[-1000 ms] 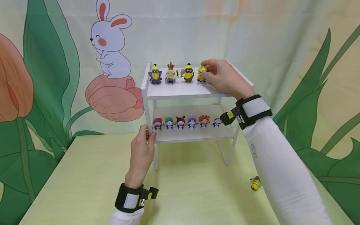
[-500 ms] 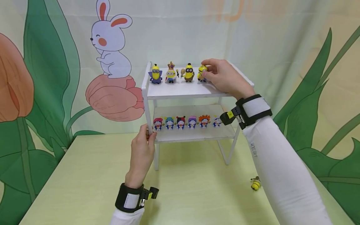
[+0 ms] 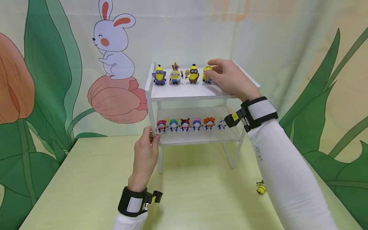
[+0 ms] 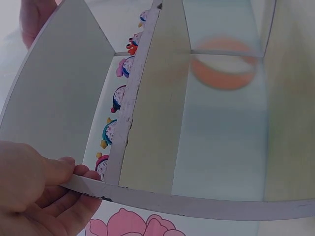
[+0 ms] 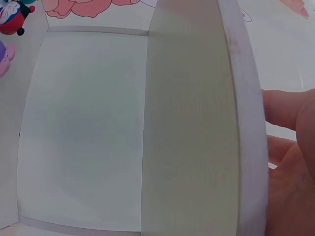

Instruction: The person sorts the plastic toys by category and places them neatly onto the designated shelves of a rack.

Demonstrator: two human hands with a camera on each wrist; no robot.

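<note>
In the head view a white two-tier rack (image 3: 187,93) stands on the table. My left hand (image 3: 145,155) grips its left upright near the lower shelf; the left wrist view shows thumb and fingers around the white frame (image 4: 147,197). My right hand (image 3: 231,77) reaches over the top shelf and pinches a yellow Minion figure (image 3: 205,76), partly covered by the thumb. Left of it stand three upright Minion figures: one with a racket (image 3: 194,75), one with a crown (image 3: 174,76), and one with a purple cape (image 3: 159,76). The right wrist view hides the pinched figure behind the shelf edge (image 5: 251,137).
On the lower shelf several small blue-and-white figures with colourful hats (image 3: 185,125) stand in a row. Another yellow-and-black figure (image 3: 261,188) lies on the table (image 3: 195,191) beside my right sleeve. A printed curtain (image 3: 184,35) hangs behind the rack.
The Minion figure in my right hand has turned slightly, with a small shift of the thumb and fingers. My left hand keeps its place on the rack's upright.
</note>
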